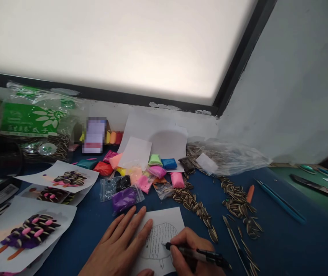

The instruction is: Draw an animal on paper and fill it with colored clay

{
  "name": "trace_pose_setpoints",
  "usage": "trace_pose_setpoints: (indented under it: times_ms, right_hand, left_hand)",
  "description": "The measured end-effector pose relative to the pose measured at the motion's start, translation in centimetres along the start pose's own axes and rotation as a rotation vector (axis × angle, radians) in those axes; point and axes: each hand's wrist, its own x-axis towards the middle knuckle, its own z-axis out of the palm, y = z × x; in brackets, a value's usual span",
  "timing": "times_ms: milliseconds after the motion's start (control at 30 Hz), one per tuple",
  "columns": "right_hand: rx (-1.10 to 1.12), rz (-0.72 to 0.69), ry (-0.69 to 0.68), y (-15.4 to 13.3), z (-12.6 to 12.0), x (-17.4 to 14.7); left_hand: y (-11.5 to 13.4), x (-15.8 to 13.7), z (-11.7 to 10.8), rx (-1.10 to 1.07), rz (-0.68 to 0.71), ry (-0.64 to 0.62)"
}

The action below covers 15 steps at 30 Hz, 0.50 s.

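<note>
A white sheet of paper (178, 218) lies on the blue table, bearing a line drawing of a rounded animal (164, 232) with rows of small marks on its body and a leg below. My left hand (120, 241) is spread flat over the sheet's left side, fingers stretched out. In my right hand (192, 253) is a black pen (201, 253), its tip on or just over the middle of the drawing. Part of the drawing's left end is hidden by my left hand.
Bags of coloured clay (125, 199) lie behind the sheet. Sunflower seeds (194, 205) are scattered to the right, near a craft knife (234, 237) and blue tweezers (281, 201). Finished seed-and-clay hedgehog pictures (63, 218) lie left. A seed bag (34, 119) and a phone (95, 134) stand behind.
</note>
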Motion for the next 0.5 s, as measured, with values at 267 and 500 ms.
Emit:
trace_pose_setpoints:
  times_ms: [267, 500]
  right_hand:
    - [0.034, -0.015, -0.023, 0.16, 0.03, 0.02]
    - [-0.016, -0.061, -0.038, -0.48, -0.07, 0.15]
  left_hand:
    - [-0.04, -0.23, 0.30, -0.078, -0.039, 0.014]
    - [0.43, -0.18, 0.06, -0.155, -0.098, -0.006]
